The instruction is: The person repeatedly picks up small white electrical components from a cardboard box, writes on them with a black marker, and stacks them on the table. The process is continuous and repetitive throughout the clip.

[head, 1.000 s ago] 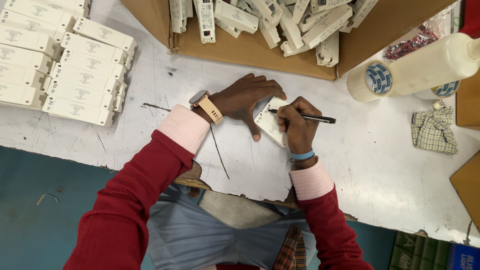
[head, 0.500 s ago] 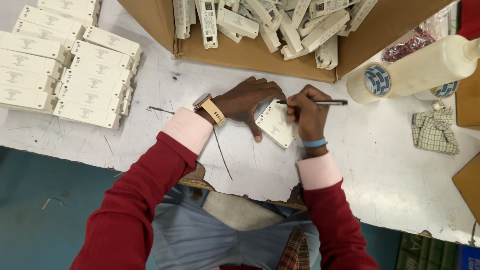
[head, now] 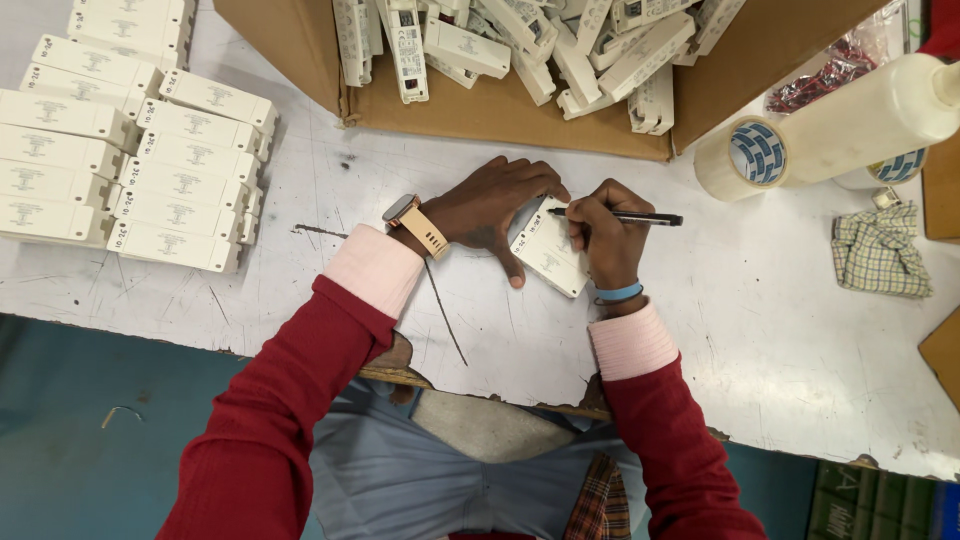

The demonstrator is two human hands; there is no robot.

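Marking a white module on the desk point(head: 700, 330)
Left hand point(head: 490, 205) pins the white module point(head: 548, 255) flat; right hand point(head: 605, 235) grips a black pen point(head: 640, 217), tip on it.

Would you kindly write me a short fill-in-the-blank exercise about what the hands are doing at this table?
1. The right hand holds a black ____.
2. The left hand steadies a white module on the ____.
3. The left wrist wears a ____.
4. More modules lie loose in a cardboard ____ behind the hands.

Missing words: pen; table; watch; box.
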